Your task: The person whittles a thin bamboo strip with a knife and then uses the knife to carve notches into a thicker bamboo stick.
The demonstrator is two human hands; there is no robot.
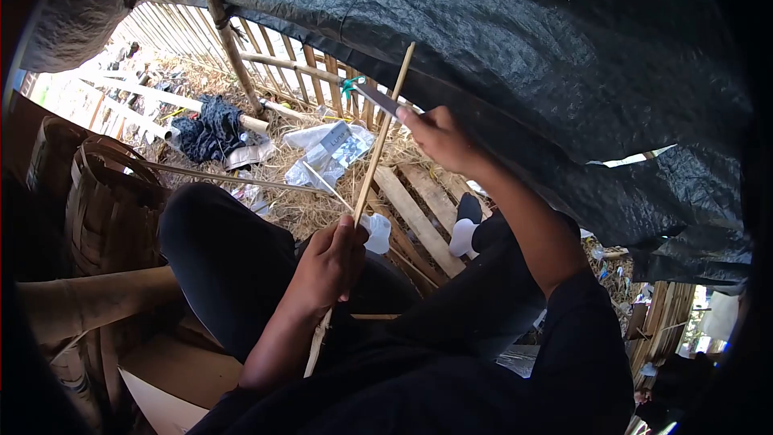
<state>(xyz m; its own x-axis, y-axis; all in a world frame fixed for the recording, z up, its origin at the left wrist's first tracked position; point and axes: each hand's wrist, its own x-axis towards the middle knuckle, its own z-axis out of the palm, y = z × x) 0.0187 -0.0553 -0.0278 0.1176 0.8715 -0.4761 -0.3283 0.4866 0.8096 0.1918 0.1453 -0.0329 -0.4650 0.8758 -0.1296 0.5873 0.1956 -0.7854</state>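
My left hand (328, 264) is wrapped round a long, thin bamboo strip (377, 149), which slants up and to the right in front of my lap. The strip's lower end shows beneath my wrist. My right hand (439, 138) is closed on a knife (375, 99), whose blade points up and to the left. That blade crosses the upper part of the strip, but whether they touch I cannot tell. Behind the strip, a thin pale stick (326, 181) slants over the straw.
A black tarp (515, 40) hangs above and to the right. Wooden slats (419, 221) lie by my foot. Woven baskets (113, 217) and a bamboo pole (105, 298) are on the left, above a cardboard box (181, 379). Plastic bags (330, 153) and dark cloth (211, 130) lie on straw.
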